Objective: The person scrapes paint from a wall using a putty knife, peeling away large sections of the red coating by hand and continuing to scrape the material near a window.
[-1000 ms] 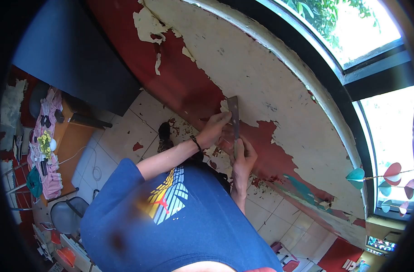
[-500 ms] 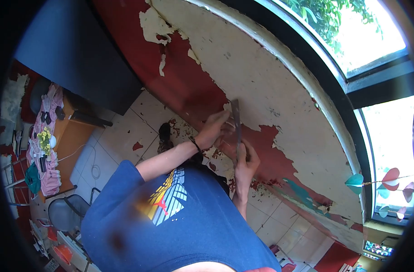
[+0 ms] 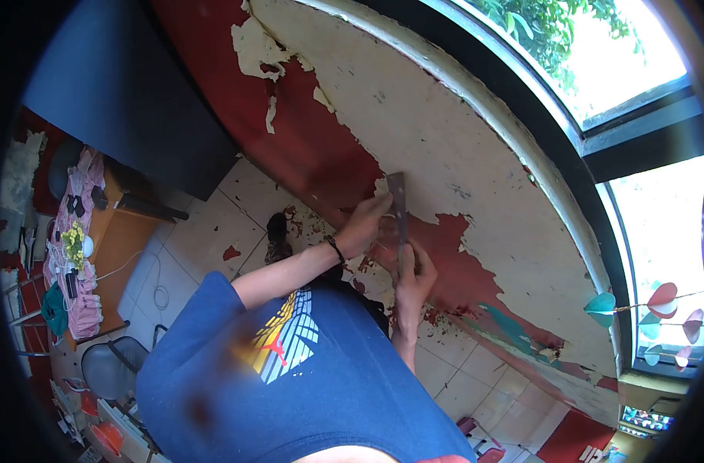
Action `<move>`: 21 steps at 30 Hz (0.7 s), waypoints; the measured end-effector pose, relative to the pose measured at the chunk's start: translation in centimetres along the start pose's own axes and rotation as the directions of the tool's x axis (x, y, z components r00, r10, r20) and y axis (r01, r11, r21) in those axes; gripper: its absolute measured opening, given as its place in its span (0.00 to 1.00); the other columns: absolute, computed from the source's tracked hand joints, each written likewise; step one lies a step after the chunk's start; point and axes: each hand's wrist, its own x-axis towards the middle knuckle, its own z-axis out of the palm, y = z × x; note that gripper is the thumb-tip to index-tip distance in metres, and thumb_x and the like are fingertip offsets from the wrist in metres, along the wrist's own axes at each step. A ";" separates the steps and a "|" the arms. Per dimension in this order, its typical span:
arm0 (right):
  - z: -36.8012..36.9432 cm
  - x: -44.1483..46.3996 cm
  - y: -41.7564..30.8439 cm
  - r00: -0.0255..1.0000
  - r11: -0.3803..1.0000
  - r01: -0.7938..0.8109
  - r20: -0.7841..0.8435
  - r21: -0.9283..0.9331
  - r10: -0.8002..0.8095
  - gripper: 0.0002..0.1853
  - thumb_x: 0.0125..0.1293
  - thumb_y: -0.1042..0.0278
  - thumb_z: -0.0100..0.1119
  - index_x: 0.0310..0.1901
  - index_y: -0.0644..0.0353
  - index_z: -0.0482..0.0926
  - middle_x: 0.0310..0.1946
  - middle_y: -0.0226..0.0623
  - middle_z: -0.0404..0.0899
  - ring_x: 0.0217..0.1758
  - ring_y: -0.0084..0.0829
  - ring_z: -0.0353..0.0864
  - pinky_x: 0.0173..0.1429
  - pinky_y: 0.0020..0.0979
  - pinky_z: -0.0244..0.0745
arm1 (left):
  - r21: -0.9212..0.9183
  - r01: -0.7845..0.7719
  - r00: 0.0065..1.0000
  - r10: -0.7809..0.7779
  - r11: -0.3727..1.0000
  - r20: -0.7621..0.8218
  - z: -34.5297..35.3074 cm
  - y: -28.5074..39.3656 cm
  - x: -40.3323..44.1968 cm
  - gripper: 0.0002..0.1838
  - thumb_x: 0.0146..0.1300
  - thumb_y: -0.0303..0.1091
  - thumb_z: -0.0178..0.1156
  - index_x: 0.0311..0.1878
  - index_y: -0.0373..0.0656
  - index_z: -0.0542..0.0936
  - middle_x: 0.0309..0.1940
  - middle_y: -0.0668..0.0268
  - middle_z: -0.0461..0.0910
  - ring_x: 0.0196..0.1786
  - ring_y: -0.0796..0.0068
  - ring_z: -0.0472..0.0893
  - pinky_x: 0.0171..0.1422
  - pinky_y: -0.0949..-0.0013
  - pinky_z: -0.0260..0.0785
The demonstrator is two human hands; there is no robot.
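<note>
My right hand (image 3: pixel 416 276) is closed round the lower end of a long, flat metal scraper (image 3: pixel 399 202). The blade points up along the wall, its wide tip at the border between red paint and bare plaster. My left hand (image 3: pixel 365 225), with a dark bracelet at the wrist, is closed beside the blade. Its fingertips pinch a small pale flap of peeling paint (image 3: pixel 381 186). Around both hands the wall shows red paint (image 3: pixel 325 150) with ragged edges and off-white bare plaster (image 3: pixel 460 162).
Paint flakes (image 3: pixel 231 253) litter the tiled floor (image 3: pixel 213 231) below the wall. A window frame (image 3: pixel 591 147) curves along the upper right, with a hanging garland (image 3: pixel 660 301). To the left are a dark panel (image 3: pixel 128 92), a wooden desk (image 3: pixel 124 239) and a grey chair (image 3: pixel 113 366).
The view has shifted slightly. The scraper's tip and both hands stay at nearly the same part of the wall, with the blade turned a little to show more of its flat face.
</note>
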 end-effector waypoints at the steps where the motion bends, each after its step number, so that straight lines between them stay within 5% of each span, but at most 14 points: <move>1: 0.1 0.2 0.0 1.000 1.000 -0.004 -0.009 -0.003 0.004 0.13 0.67 0.68 0.53 0.49 0.65 0.77 0.24 0.26 0.74 0.16 0.11 0.62 0.18 0.15 0.52 | -0.071 -0.017 1.000 0.016 0.997 -0.021 -0.3 -0.2 0.1 0.15 0.70 0.45 0.48 0.48 0.43 0.73 0.39 0.70 0.76 0.37 0.82 0.77 0.42 0.76 0.72; 19: 0.1 0.0 0.0 1.000 0.998 0.006 0.024 0.059 -0.008 0.13 0.68 0.69 0.52 0.50 0.66 0.76 0.23 0.27 0.74 0.16 0.10 0.61 0.18 0.15 0.50 | 0.025 0.009 1.000 -0.010 1.000 0.016 0.0 -0.2 -0.4 0.15 0.71 0.46 0.45 0.44 0.43 0.72 0.30 0.67 0.75 0.32 0.77 0.77 0.34 0.72 0.73; 21: 0.6 0.7 -0.2 0.998 1.000 0.011 0.054 0.025 -0.012 0.13 0.67 0.68 0.54 0.48 0.66 0.78 0.25 0.28 0.76 0.20 0.11 0.65 0.23 0.16 0.57 | 0.038 0.004 1.000 -0.004 0.999 0.005 -0.4 0.5 -0.5 0.15 0.71 0.46 0.45 0.44 0.43 0.72 0.30 0.67 0.75 0.32 0.77 0.77 0.34 0.72 0.73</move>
